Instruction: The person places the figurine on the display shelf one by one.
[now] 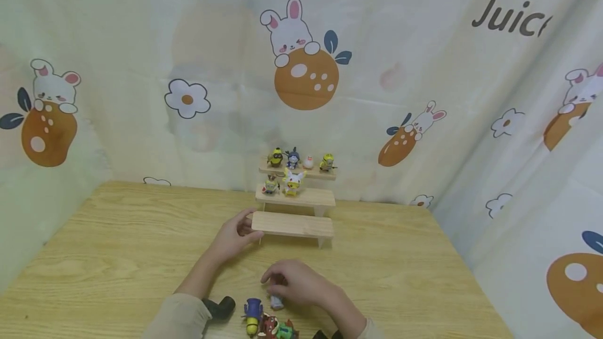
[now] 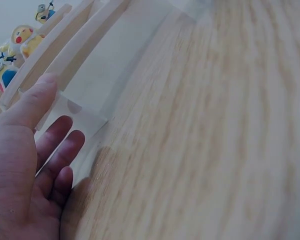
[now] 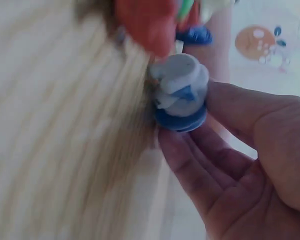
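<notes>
My left hand (image 1: pixel 234 235) holds the left end of the lowest step of a small wooden tiered display shelf (image 1: pixel 292 224). In the left wrist view the thumb lies along the step's edge, and the other fingers bend beside the clear support. Between thumb and fingers, my right hand (image 1: pixel 299 282) pinches a small white-and-blue figurine (image 3: pixel 182 92), close to the tabletop. Just in front of it lie a blue-and-yellow figurine (image 1: pixel 253 315), a red-brown figurine (image 1: pixel 269 325) and a green one (image 1: pixel 285 330).
Several figurines stand on the top step (image 1: pixel 301 171). On the middle step (image 1: pixel 311 198) are a horned minion figurine (image 1: pixel 270 184) and a white-and-yellow eared figurine (image 1: pixel 293 182). A printed curtain (image 1: pixel 226 135) hangs behind the wooden table (image 1: pixel 400 266).
</notes>
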`<state>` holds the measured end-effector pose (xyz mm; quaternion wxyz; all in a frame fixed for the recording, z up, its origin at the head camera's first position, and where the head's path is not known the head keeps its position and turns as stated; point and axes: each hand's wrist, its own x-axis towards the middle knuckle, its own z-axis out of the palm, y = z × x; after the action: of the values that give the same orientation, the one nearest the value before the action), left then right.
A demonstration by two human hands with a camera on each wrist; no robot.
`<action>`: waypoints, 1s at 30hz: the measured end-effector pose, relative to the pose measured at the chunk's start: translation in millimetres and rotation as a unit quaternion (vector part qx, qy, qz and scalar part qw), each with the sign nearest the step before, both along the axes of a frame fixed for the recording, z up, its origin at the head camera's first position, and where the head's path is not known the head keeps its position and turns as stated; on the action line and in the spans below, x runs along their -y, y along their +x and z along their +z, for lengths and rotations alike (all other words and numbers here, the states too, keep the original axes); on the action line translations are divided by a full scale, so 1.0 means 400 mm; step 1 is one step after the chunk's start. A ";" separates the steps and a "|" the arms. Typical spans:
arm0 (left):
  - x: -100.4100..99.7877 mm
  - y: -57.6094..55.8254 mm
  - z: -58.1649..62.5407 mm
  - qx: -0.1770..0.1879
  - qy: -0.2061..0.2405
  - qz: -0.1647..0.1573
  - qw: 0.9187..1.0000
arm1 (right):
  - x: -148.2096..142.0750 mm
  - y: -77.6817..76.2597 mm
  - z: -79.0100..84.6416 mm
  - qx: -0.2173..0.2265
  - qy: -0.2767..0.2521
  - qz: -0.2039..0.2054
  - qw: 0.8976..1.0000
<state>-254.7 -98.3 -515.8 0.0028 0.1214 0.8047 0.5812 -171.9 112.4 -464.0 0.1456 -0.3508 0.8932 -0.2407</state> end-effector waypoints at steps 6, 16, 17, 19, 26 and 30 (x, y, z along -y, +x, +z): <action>0.000 -0.001 0.001 -0.005 -0.007 -0.002 1.000 | -0.042 -0.044 -0.023 0.012 -0.055 -0.087 0.995; -0.002 0.007 0.002 -0.003 -0.011 0.005 1.000 | -0.102 -0.058 0.018 -0.011 -0.056 -0.088 0.994; -0.003 0.007 0.004 -0.004 -0.008 0.004 1.000 | -0.104 -0.055 0.025 -0.010 -0.047 -0.078 0.996; -0.003 0.008 0.006 -0.006 -0.007 0.002 1.000 | -0.103 -0.051 0.033 -0.009 -0.022 -0.059 0.998; 0.000 0.003 -0.003 -0.008 -0.014 0.004 1.000 | -0.078 -0.047 -0.004 -0.089 0.027 -0.009 0.996; 0.000 0.002 -0.003 -0.011 -0.011 0.002 1.000 | -0.062 -0.042 -0.011 -0.143 0.014 0.001 0.990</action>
<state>-254.0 -98.3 -517.1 -0.0056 0.1259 0.8110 0.5713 -188.5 137.2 -468.3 0.0213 -0.3806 0.9077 -0.1752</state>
